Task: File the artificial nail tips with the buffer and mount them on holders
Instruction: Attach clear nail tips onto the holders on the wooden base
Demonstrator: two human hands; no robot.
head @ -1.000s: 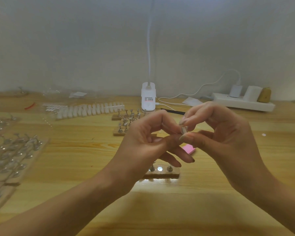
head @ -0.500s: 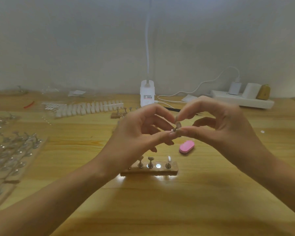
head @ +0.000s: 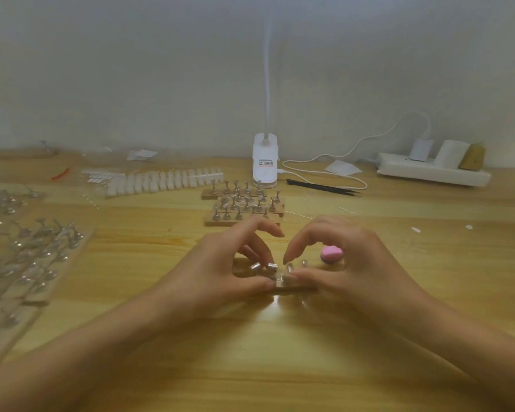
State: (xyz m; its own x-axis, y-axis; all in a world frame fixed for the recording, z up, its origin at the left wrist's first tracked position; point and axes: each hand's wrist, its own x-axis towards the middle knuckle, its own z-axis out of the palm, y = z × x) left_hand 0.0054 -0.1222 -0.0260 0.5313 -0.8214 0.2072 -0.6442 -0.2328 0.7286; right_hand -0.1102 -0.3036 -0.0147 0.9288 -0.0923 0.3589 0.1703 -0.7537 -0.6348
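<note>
Because the nail tip (head: 281,280) looked thin, light, glossy and slippery, we judged it best held by its side edges, gently, lest it flex or flick away. It sat low over the wooden block (head: 301,288) of holders (head: 255,266), pinched between the thumbs and curled fingers of our left hand (head: 220,272) and right hand (head: 348,269). The pink buffer (head: 331,253) lay just beyond.

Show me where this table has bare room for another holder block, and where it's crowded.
Bare table: between the forearms at the near edge, right of the right hand up to the power strip, and between the left hand and the holder racks. Crowded: behind the hands, with holder blocks and nail tip strips.
</note>
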